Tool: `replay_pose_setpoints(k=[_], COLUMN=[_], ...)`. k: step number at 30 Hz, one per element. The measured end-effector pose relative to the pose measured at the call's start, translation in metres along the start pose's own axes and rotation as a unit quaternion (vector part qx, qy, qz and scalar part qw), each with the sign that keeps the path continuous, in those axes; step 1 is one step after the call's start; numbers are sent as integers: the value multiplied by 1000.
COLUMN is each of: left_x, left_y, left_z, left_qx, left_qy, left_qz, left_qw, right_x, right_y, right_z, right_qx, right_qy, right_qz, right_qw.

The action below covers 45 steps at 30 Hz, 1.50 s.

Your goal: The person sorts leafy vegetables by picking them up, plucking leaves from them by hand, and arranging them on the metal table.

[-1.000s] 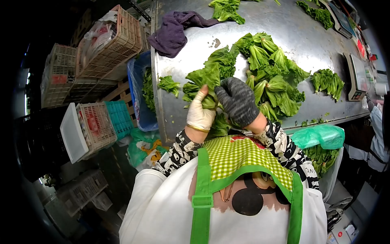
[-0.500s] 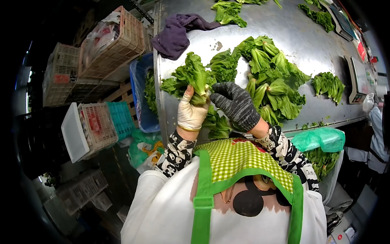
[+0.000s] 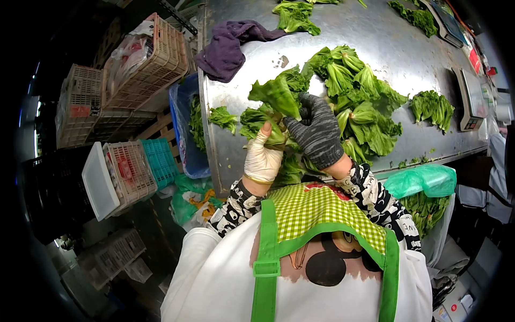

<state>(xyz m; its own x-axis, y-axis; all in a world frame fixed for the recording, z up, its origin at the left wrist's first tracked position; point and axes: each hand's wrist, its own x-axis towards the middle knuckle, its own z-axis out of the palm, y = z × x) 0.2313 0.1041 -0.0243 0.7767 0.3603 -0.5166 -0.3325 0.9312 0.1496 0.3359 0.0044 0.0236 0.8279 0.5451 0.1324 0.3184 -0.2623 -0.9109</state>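
My left hand (image 3: 263, 159), in a thin cream glove, is closed around the base of a lettuce head (image 3: 260, 121) just above the metal table. Its thumb points up along the stem. My right hand (image 3: 317, 133), in a dark grey knitted glove, pinches a broad lettuce leaf (image 3: 277, 95) beside that head. Whether the leaf is fully separated from it I cannot tell. A pile of lettuce heads (image 3: 365, 115) lies right of my right hand, and more lettuce (image 3: 291, 170) is partly hidden below my hands. A small lettuce piece (image 3: 222, 119) rests at the table's left edge.
A purple cloth (image 3: 225, 51) lies at the table's (image 3: 268, 56) left corner. Beside the table stand a blue lined bin (image 3: 188, 153) and stacked crates (image 3: 145, 80). A scale (image 3: 470, 102) and a lettuce bunch (image 3: 431, 109) are to the right. A green bag (image 3: 424, 181) sits near the front.
My right hand has closed on a leaf, now spread above the lettuce head. My left hand has shifted slightly right and down with the head, leaving the small piece at the left in plain sight.
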Motion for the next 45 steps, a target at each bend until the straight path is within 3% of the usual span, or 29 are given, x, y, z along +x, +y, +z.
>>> replay_pose_setpoints(k=[4,9,11,12,16,19,25,26,28,30,31,33,35,38,41,42,45], left_x=[2,12,12,13,17,15,20,20,19,17,16,14,12,13,27,30,33], left_y=[-4,-2,-3,-2,3,0,-1,-2,-3,-2,-2,-1,5,8,20,26,43], left_z=[7,13,16,16,6,10,1,3,12,19,23,27,31,27,15,9,1], left_qx=[-16,-26,-33,-42,-84,-79,-71,-69,-89,-100,-100,-106,-117,-114,-168,-166,-94], left_qy=[-8,-15,4,14,15,13,45,62,82,93,97,86,59,47,69,68,49], left_qz=[6,-47,-35,-31,-41,-38,-13,-6,0,9,14,20,21,31,44,59,97], left_qw=[1000,998,999,999,996,996,996,996,993,991,990,990,991,992,982,982,990], right_x=[-2,-6,-8,-12,2,3,5,1,-3,-1,1,0,-10,-21,-21,-22,-2], right_y=[-2,11,12,9,15,19,13,28,40,40,40,39,40,50,46,35,33], right_z=[-2,7,8,9,0,-3,0,8,14,9,-3,-5,9,16,12,10,-21], right_qx=[-85,-33,49,112,271,244,52,61,-71,12,160,171,-103,-78,-103,-15,-16], right_qy=[-11,16,11,3,-37,-61,-86,-54,0,-25,-75,-86,-1,7,70,56,-121], right_qz=[-126,-194,-129,-53,206,170,99,27,-111,-64,57,64,-160,-90,-228,-153,-153], right_qw=[988,980,990,992,940,953,990,996,991,998,983,980,982,993,966,986,981])
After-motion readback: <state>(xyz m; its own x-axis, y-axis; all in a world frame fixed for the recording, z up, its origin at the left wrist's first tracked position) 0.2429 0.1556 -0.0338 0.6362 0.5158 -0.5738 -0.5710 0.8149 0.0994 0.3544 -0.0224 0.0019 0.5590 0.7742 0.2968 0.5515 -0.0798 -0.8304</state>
